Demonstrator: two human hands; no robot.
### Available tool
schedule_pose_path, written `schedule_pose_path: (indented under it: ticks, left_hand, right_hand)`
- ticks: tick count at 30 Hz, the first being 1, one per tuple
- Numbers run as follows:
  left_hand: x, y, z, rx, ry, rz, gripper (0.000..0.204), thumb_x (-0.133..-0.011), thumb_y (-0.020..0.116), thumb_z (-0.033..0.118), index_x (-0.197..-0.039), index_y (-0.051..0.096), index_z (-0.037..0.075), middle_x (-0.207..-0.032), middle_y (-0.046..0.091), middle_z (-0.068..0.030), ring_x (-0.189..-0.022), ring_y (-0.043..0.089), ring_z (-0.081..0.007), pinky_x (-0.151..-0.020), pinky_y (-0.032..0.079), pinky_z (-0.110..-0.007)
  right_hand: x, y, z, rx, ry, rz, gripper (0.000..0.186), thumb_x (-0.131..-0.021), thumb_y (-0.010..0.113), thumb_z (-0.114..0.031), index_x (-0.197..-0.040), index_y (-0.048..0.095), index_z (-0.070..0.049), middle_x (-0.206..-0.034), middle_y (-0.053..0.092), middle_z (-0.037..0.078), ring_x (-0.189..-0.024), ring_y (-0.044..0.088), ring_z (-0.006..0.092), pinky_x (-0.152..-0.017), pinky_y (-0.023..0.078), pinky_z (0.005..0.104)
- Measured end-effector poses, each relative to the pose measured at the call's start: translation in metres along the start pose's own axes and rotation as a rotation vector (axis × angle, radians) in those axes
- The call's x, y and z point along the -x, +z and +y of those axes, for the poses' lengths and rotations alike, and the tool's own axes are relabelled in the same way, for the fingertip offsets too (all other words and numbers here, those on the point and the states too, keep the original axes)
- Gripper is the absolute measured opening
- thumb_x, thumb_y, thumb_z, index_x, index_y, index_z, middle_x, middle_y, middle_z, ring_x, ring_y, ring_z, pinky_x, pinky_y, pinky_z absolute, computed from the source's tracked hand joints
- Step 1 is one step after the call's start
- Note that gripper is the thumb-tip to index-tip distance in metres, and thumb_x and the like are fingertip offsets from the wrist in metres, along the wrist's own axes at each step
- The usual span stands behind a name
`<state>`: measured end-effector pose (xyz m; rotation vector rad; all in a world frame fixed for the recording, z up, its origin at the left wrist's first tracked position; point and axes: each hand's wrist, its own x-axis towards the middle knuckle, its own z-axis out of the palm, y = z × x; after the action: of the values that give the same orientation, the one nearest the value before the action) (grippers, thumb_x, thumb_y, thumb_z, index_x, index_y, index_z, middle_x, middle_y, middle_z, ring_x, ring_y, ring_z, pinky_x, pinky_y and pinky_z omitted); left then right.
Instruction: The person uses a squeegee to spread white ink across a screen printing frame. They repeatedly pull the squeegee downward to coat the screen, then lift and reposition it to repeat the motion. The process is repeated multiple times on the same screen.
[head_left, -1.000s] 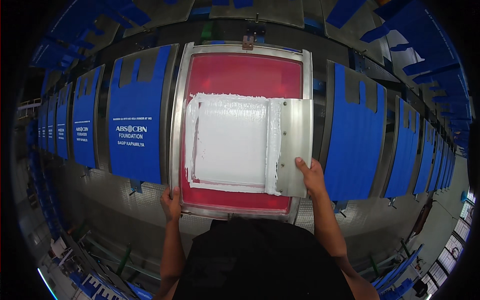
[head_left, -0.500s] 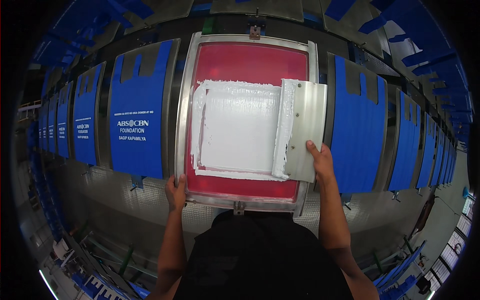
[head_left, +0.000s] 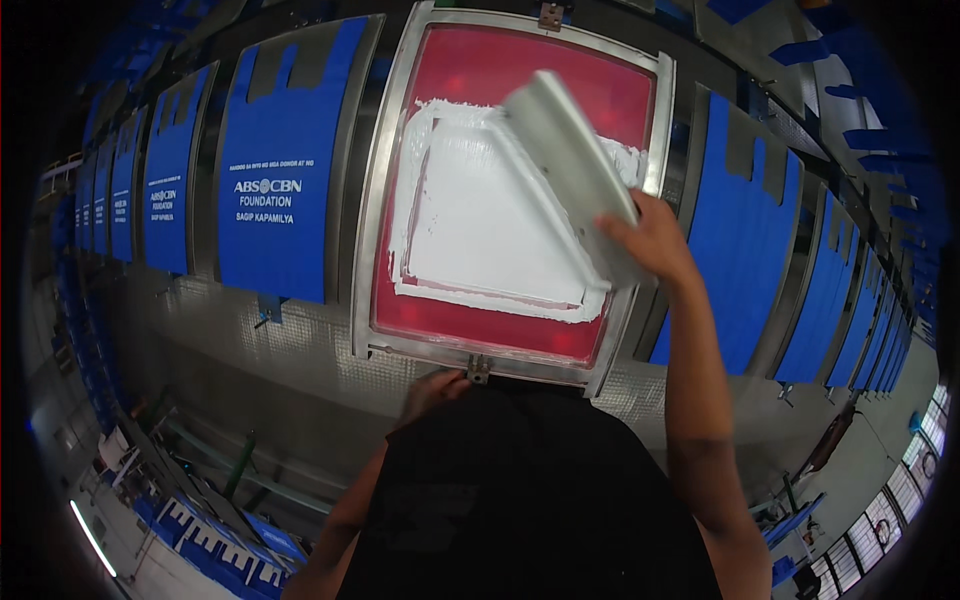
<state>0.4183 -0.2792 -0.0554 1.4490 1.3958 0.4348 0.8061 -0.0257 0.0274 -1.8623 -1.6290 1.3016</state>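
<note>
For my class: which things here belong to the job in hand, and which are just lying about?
Job in hand:
Scraper, held by the right hand
Red screen in a metal frame
White paint on the screen
Left hand, near the frame's lower edge
Probably: printed blue cloths left, plain blue cloths right

Background:
Light tube, lower left
Windows, lower right

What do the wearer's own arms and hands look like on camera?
The right hand is bare, without a glove; the left hand is partly hidden but looks gloveless too. No sleeves cover the forearms. A plain-looking black top bears a faint grey marking.
</note>
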Motion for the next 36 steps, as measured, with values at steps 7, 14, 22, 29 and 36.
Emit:
schedule_pose_path:
  ticks: [7, 14, 22, 29, 36]
  left_hand:
    - [-0.015, 0.034, 0.057, 0.51, -0.64, 0.064, 0.023, -0.087, 0.077, 0.02, -0.093, 0.074, -0.002, -0.073, 0.072, -0.0061, -0.065, 0.065, -0.0091, -0.057, 0.05, -0.026]
    - [0.004, 0.06, 0.014, 0.361, -0.511, 0.166, 0.022, -0.085, 0.079, 0.021, -0.083, 0.073, -0.001, -0.07, 0.07, -0.0068, -0.062, 0.063, -0.0108, -0.054, 0.049, -0.028]
    - [-0.014, 0.028, 0.026, 0.227, -0.333, 0.099, 0.033, -0.076, 0.086, 0.027, -0.088, 0.068, 0.001, -0.075, 0.067, -0.0065, -0.065, 0.062, -0.0156, -0.061, 0.051, -0.03]
    - [-0.097, -0.093, 0.096, -0.758, 0.443, 0.358, 0.049, -0.067, 0.087, 0.044, -0.092, 0.067, 0.007, -0.104, 0.063, -0.0097, -0.104, 0.059, -0.0246, -0.088, 0.047, -0.038]
    - [-0.125, -0.095, 0.06, -0.855, 0.208, -0.071, 0.039, -0.071, 0.082, 0.026, -0.102, 0.068, 0.008, -0.098, 0.065, -0.0121, -0.097, 0.063, -0.0298, -0.093, 0.046, -0.044]
  right_hand:
    - [-0.067, 0.044, -0.037, 0.762, -0.53, 0.134, 0.03, -0.075, 0.072, -0.012, -0.103, 0.063, -0.007, -0.093, 0.068, 0.013, -0.088, 0.064, 0.0323, -0.083, 0.048, 0.0426]
    - [0.002, 0.082, -0.023, 0.71, -0.492, 0.007, 0.041, -0.068, 0.071, -0.002, -0.107, 0.063, -0.009, -0.1, 0.066, 0.009, -0.096, 0.062, 0.0261, -0.095, 0.041, 0.0393]
    - [0.088, 0.087, -0.058, 0.52, -0.308, -0.283, 0.039, -0.07, 0.068, -0.001, -0.109, 0.067, -0.008, -0.094, 0.07, 0.008, -0.085, 0.064, 0.0255, -0.09, 0.041, 0.0371]
    - [0.099, 0.112, -0.047, 0.515, -0.196, -0.227, 0.037, -0.072, 0.071, -0.006, -0.108, 0.067, -0.007, -0.096, 0.07, 0.008, -0.089, 0.065, 0.0263, -0.087, 0.043, 0.0384]
    - [0.136, 0.112, 0.013, 0.575, -0.054, 0.179, 0.026, -0.067, 0.075, -0.011, -0.093, 0.07, -0.008, -0.088, 0.068, 0.009, -0.087, 0.064, 0.0276, -0.082, 0.044, 0.0388]
